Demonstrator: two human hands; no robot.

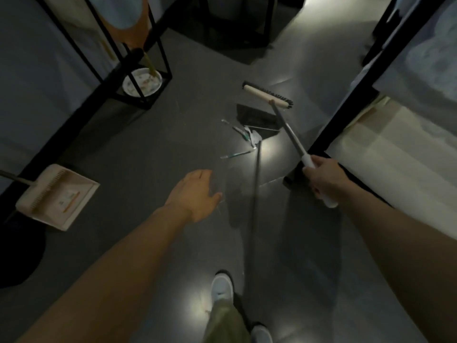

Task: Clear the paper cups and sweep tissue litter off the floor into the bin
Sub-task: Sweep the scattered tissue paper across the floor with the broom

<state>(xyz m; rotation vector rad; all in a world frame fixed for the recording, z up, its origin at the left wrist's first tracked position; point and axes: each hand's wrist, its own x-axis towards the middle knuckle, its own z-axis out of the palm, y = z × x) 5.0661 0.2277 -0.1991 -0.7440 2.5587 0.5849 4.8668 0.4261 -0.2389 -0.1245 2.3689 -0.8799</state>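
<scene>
The right hand (324, 177) grips the white sleeve at the top end of a broom's handle (289, 129), fingers (312, 169) curled round it. The grey shaft slopes away from the hand to the broom head (267, 95), a pale bar with dark bristles along its far edge. The head's dark shadow (257, 117) lies on the grey floor (148, 144) just on the person's side of the head.

The litter (247, 137) sits on the floor just past that shadow, nearer the person than the broom head and slightly to its left. It is a small scatter of pale crumpled scraps and thin greenish strips, too blurred to say whether all of it is tissue.

The left hand (195, 194) hangs palm down over the floor, nearer the person than the litter and well to the left of the broom head. Its fingers are loosely straight and hold nothing.

A cream dustpan (57, 196) lies flat on the floor far to the left of the broom head, its mouth turned towards the middle of the room. To the left of the head and a little beyond it stands a black wire stand (158, 45) with a patterned plate (143, 81) in its base. To the right of the head runs a black frame (346, 105) carrying pale bedding. A white shoe (221, 285) shows at the lower edge, much nearer the person than the head.
</scene>
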